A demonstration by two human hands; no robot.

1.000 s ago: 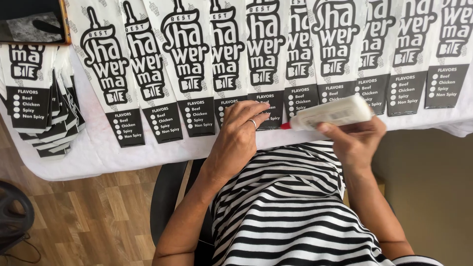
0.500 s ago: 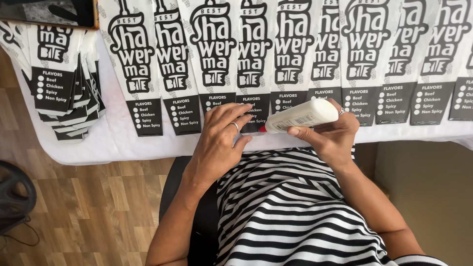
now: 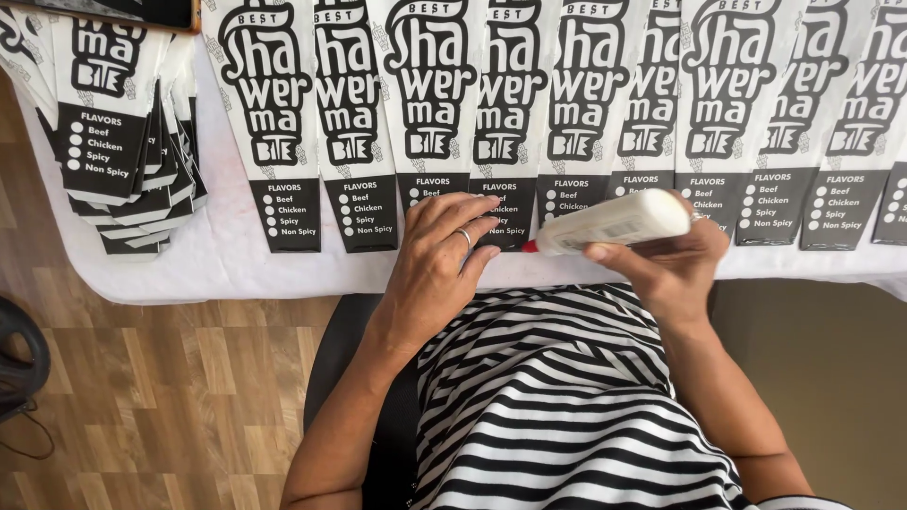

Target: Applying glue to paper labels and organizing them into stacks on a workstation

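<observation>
Illumination is bright, even and diffuse; no single source can be identified. Shadows are soft and short: a faint one lies under the left hand (image 3: 436,274) on the white table covering (image 3: 227,269), and a dark band sits beneath the table edge. No glare or blown highlights on the printed paper sleeves (image 3: 430,113). Focus is sharp across the frame; print is crisp. No motion blur. Slight wide-angle distortion fans the sleeves outward toward both edges.
</observation>
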